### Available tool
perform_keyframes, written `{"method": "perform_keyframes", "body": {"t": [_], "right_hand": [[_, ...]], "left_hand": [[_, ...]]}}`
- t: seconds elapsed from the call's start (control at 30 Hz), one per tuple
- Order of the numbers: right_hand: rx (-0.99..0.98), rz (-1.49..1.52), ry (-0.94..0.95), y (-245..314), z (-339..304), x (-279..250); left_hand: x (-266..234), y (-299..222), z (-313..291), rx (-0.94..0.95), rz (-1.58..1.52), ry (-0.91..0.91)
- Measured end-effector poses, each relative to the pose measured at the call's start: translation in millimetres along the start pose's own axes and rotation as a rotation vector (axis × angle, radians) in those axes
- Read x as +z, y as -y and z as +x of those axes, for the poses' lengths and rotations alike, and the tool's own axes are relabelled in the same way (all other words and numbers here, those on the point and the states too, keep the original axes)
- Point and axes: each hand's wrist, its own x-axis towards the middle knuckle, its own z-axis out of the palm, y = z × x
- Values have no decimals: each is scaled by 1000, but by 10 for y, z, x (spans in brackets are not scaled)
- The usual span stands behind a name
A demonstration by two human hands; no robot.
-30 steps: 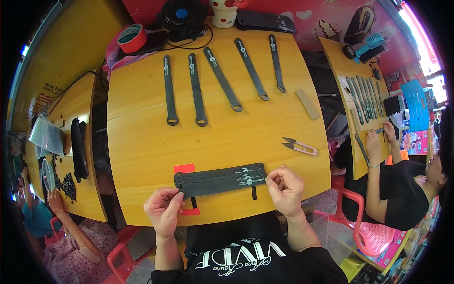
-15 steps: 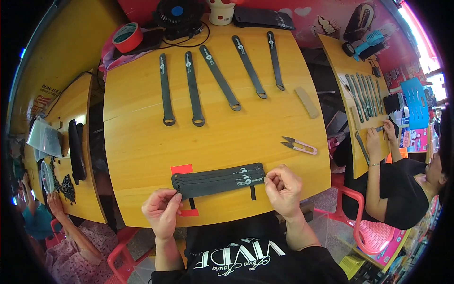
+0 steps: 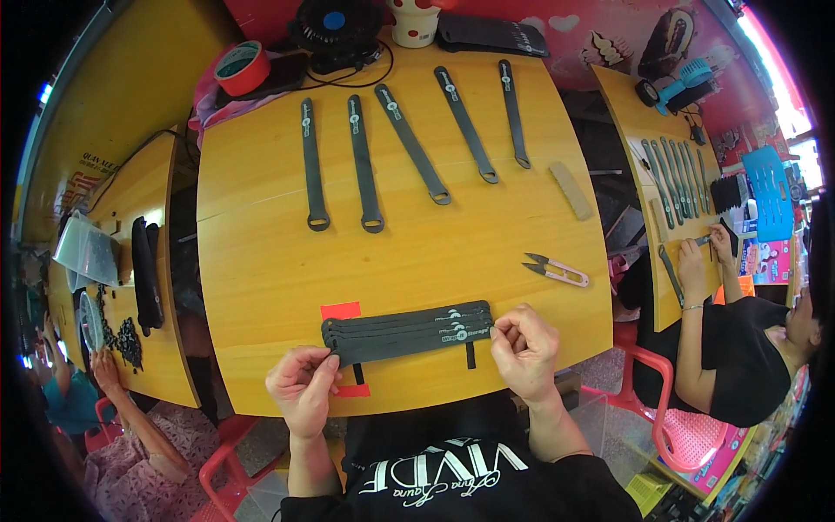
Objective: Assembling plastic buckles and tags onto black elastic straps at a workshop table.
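A stack of black straps (image 3: 391,337) lies crosswise near the table's front edge, several of them fanned one over another. My left hand (image 3: 304,387) pinches the left end of the nearest strap between thumb and fingers. At the opposite end, my right hand (image 3: 526,348) grips the strap's corner with its fingers curled in. Beneath the stack, two narrow black strips run toward me, one by a piece of red tape (image 3: 352,391) and the other a dark strip (image 3: 470,355) near the right end. More red tape (image 3: 340,311) shows behind the stack.
Several single straps with looped ends (image 3: 363,165) lie spread across the far half of the table. Thread snips (image 3: 557,270) and a tan block (image 3: 570,191) are at right. A tape roll (image 3: 238,70) and black fan (image 3: 337,33) stand at the back. Co-workers sit at both side tables.
The whole view has shifted slightly. Both hands keep their hold on the nearest strap's ends, with no clear movement of the stack.
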Motion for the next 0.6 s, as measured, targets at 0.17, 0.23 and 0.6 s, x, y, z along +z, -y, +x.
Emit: {"method": "perform_keyframes", "body": {"t": [0.17, 0.23, 0.6], "right_hand": [[-17, 16, -21, -8, 5, 40], [-14, 24, -17, -1, 9, 54], [12, -14, -7, -45, -17, 10]], "left_hand": [[-18, -12, 7, -7, -10, -3], [-27, -20, 2, 1, -15, -4], [13, 11, 7, 199, 162, 18]]}}
